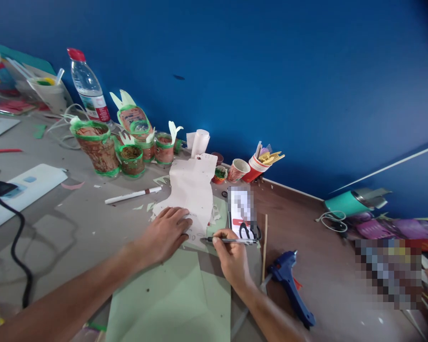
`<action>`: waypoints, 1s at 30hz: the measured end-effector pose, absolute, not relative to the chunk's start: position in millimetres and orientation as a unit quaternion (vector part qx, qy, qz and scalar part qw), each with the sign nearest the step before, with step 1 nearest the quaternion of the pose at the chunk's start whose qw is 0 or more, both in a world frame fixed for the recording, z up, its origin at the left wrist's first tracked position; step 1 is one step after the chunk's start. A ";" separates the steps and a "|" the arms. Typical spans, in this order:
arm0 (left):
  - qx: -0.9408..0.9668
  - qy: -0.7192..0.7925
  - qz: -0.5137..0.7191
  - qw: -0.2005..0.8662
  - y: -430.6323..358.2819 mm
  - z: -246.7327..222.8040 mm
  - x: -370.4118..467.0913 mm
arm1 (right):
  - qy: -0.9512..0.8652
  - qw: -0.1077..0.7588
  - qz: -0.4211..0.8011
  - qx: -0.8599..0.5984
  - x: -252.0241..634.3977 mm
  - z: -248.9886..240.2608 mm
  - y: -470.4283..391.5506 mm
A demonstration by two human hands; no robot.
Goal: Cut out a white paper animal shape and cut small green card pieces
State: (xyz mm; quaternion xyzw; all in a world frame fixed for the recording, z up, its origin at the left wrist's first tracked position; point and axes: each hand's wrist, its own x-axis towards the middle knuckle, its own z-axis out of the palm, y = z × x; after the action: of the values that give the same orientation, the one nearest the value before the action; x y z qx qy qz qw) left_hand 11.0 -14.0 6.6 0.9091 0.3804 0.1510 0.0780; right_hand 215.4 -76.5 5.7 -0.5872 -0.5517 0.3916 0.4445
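While the left hand [168,232] lies flat, gripping nothing, on the white paper [192,185] atop the counter [100,228], probably light, floppy and tearable so grab its edges, the right hand [232,260] pinches a stiff-looking pen [244,241].

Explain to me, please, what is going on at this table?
A person is handling a pen over a white sheet of paper. The right hand holds the pen with its tip at the near part of the sheet, where faint marks show. The left hand rests on the same sheet. A white marker lies to the left, and a blue glue gun lies untouched to the right.
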 end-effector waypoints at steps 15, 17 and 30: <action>0.912 0.375 0.151 0.074 -13.9 5.6 10.7 | -0.571 0.434 0.386 -0.580 213.3 0.5 -74.6; 0.912 0.374 0.155 0.072 -13.8 4.4 10.6 | -0.574 0.434 0.385 -0.577 212.7 1.0 -74.8; 0.911 0.371 0.155 0.090 -14.3 8.7 10.3 | -0.592 0.423 0.362 -0.583 211.7 5.0 -74.3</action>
State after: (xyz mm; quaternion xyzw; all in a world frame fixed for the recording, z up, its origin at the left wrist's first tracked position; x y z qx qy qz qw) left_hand 10.3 -14.3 8.7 0.9110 0.3711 0.1555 0.0902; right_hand 211.7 -74.3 5.0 -0.5827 -0.5918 0.3622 0.4232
